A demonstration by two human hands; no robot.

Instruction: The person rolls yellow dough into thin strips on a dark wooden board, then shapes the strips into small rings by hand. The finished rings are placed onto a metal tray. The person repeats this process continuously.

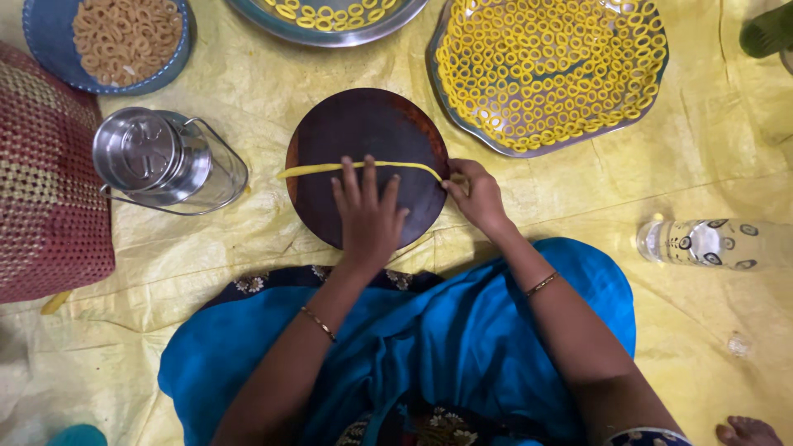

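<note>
Yellow plastic sheeting (248, 264) covered the floor where a person in blue sat at a round dark board (363, 132). Their left hand (368, 216) lay open and flat on the board, fingers spread, the fingertips resting on a thin yellow dough rope (330, 168) stretched across the board from edge to edge. The right hand (477, 195) was closed in a pinch on the rope's right end, at the board's rim. Thin bangles circled both wrists.

Just left of the board a steel canister (161, 161) with a wire handle lay tipped on the sheet, with a red woven mat (41, 173) beyond it. A large steel tray (652, 91) heaped with yellow dough rings sat beyond the board to the right, a second steel plate (273, 25) of rings directly beyond it, and a blue plate (41, 58) of paler, browned rings at far left. A clear patterned bottle (710, 244) lay on its side well to the right.
</note>
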